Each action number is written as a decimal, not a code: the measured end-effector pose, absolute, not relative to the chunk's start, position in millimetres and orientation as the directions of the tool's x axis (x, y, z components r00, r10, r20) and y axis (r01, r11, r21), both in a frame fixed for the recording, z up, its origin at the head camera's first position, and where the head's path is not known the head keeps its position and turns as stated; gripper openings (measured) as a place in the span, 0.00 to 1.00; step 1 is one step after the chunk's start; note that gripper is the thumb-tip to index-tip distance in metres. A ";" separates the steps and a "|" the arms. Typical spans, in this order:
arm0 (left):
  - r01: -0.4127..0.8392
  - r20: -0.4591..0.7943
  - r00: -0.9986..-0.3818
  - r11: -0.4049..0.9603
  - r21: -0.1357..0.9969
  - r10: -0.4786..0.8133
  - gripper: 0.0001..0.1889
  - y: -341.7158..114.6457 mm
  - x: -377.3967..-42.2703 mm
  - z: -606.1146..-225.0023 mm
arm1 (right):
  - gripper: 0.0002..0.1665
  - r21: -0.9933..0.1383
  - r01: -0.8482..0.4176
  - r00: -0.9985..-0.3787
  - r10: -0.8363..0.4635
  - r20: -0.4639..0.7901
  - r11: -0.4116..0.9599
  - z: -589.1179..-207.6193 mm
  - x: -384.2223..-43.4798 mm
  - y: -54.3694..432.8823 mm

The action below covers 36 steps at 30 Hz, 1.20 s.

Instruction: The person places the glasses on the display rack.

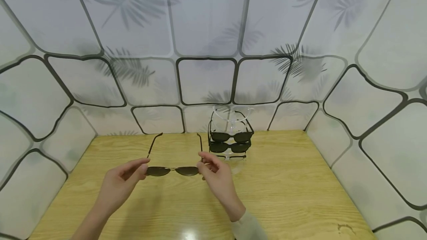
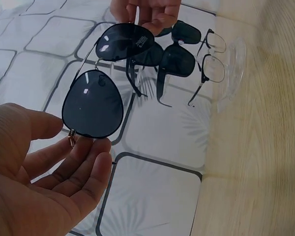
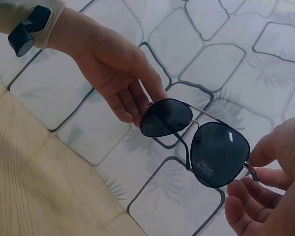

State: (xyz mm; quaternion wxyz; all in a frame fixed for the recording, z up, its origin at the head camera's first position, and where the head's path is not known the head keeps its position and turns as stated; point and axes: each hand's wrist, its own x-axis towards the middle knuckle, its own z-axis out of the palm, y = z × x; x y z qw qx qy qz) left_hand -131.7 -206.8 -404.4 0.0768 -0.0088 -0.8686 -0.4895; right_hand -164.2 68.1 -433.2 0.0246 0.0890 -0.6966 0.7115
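A pair of dark aviator sunglasses [image 1: 186,171] with a thin gold bridge is held up between both hands, its temples unfolded and pointing away toward the back wall. My left hand [image 1: 117,184] pinches the left hinge end between thumb and fingers; in the left wrist view that hand [image 2: 54,172] grips right beside the lens [image 2: 92,104]. At the opposite hinge, my right hand [image 1: 220,180] pinches the frame with thumb and fingers. Small pale print shows on one lens [image 3: 219,155] in the right wrist view.
Behind the right hand, a clear display stand [image 1: 233,124] bears black sunglasses [image 1: 230,147] in two rows and thin-rimmed eyeglasses [image 1: 230,156] lower down. The wooden table [image 1: 287,195] is bordered by patterned walls [image 1: 207,80]. A dark device [image 3: 32,30] sits on the left wrist.
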 end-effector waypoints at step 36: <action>0.370 0.380 -0.924 0.329 0.869 0.037 0.13 -151.6 -140.3 -372.9 | 0.18 -0.949 -0.314 -0.944 0.105 0.312 -0.009 -384.9 -151.9 123.2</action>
